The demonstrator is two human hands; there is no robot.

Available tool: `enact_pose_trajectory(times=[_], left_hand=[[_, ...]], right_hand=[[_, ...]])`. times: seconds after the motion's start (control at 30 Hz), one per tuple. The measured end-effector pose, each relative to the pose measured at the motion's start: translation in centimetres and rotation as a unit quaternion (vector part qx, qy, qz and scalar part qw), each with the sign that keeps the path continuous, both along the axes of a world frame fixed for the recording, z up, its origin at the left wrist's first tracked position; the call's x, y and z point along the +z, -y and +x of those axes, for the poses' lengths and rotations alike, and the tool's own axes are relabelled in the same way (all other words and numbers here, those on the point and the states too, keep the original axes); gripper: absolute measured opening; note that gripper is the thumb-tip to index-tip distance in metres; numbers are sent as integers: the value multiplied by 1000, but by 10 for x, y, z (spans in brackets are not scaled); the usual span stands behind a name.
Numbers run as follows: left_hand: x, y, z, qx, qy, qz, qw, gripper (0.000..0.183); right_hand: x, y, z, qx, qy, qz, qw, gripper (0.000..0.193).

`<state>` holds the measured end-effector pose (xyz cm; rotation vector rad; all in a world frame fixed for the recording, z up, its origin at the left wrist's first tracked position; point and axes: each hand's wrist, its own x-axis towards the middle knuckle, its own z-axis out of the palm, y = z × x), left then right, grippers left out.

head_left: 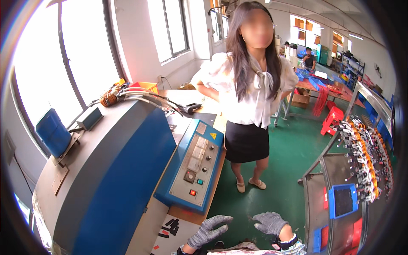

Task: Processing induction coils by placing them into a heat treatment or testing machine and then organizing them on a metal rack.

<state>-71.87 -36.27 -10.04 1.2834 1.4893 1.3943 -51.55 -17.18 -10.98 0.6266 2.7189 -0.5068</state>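
My left hand (209, 231), in a grey knitted glove, is held out at the bottom of the view with its thumb and fingers apart and nothing between them. Opposite it, my right hand (271, 223) wears a matching glove; its fingers are stretched out and it holds nothing. A gap separates the two hands. Nearest to the left hand is a blue control box (189, 168) with black knobs, a green button and a lit red switch. Small black pieces (171, 226) lie on a white surface beside that hand.
A large blue and grey machine (114, 170) fills the left side. Facing me stands a person (250, 89) in a white blouse and black skirt. On the right, a metal rack (325, 170) carries hanging cable assemblies (363, 157) and a blue bin (343, 201). Red stools (332, 120) stand farther back.
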Motion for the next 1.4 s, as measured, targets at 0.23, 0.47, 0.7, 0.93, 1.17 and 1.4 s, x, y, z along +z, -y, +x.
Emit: enact_pose_trajectory(times=[0.23, 0.47, 0.7, 0.93, 1.17, 1.4], left_hand=[[19, -59, -15, 105, 209, -30, 972, 34], [43, -115, -26, 213, 323, 38, 921, 51], [44, -146, -49, 284, 399, 97, 866, 63], [42, -186, -124, 317, 347, 131, 873, 68], [35, -213, -189, 328, 364, 228, 841, 72], [17, -223, -214, 381, 375, 237, 811, 72]], right_hand=[[-35, -91, -29, 25, 74, 3, 997, 35], [-36, -187, -85, 71, 12, 54, 996, 33], [-11, -236, -151, 177, -67, -83, 978, 36], [28, -263, -264, 262, -255, -188, 912, 25], [78, -284, -393, 252, -273, -385, 845, 20], [51, -314, -545, 67, -82, -789, 606, 31]])
